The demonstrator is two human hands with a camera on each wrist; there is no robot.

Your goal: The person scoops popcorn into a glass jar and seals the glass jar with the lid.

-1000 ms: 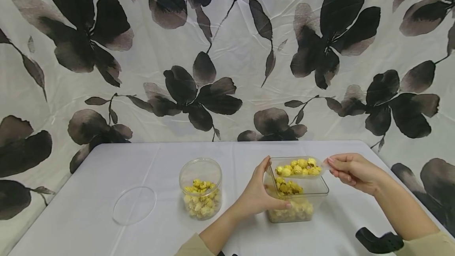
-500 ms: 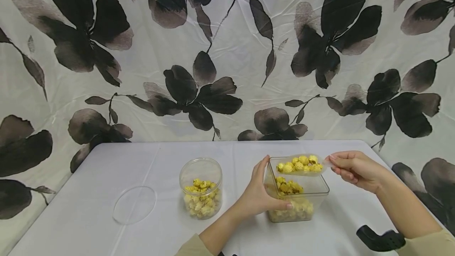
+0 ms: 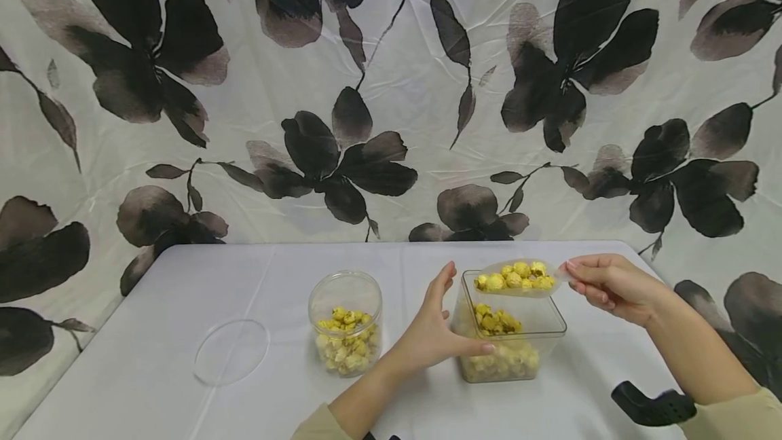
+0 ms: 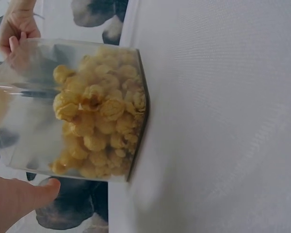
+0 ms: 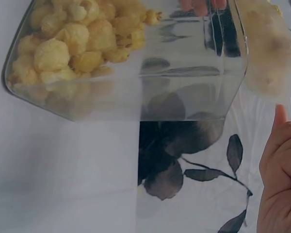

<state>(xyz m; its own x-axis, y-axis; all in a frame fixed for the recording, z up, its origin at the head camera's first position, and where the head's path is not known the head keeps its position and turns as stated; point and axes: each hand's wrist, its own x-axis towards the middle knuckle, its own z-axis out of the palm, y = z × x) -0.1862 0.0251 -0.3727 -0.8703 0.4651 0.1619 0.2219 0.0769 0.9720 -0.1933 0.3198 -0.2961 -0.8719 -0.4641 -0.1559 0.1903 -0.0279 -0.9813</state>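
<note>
Clear scoop (image 3: 516, 278), pinched level in the right hand (image 3: 611, 287), suits slow carrying; left hand (image 3: 436, 331) open beside the square tub (image 3: 544, 331).

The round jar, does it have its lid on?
No, the round jar stands open at the top, and a clear round lid lies flat on the table to its left.

A white-clothed desk (image 3: 153, 358) stands against a pale curtain (image 3: 391, 87) printed with large dark flowers
</note>
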